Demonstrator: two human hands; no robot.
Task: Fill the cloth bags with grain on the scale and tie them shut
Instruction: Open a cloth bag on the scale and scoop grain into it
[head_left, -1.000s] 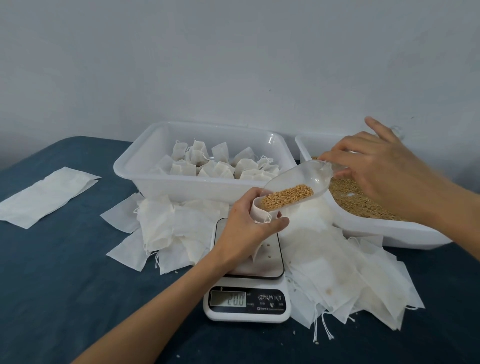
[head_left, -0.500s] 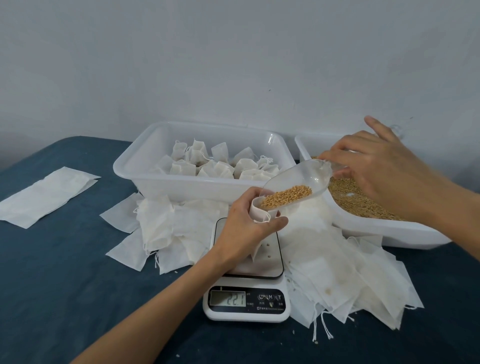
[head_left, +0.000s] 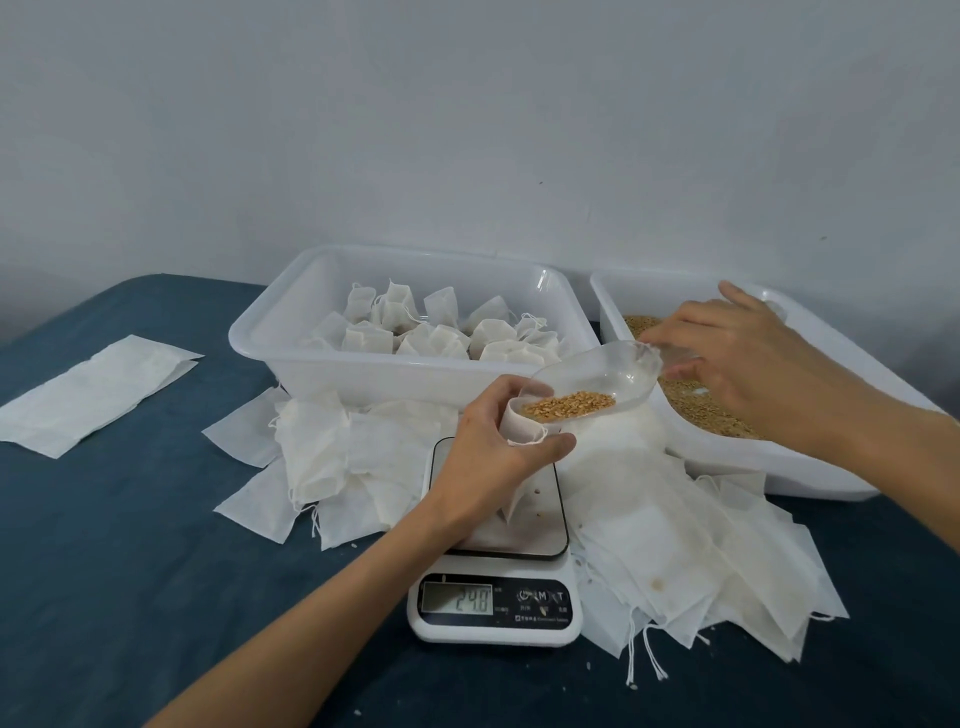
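Blue table (head_left: 130, 545): left hand (head_left: 488, 447) round bag (head_left: 522, 423), right hand (head_left: 748, 364) pinching scoop (head_left: 602, 376).

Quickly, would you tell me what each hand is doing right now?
Left hand: grips the open cloth bag over the scale.
Right hand: holds the clear scoop of grain by its handle.

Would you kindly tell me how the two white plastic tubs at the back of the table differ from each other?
The left tub holds filled, tied cloth bags, while the right tub holds loose grain. The left tub shows whole; the right tub is partly hidden by the right hand and the clear scoop. The left tub looks deeper, the right tub shallower. Both are white, rectangular plastic, side by side against the wall.
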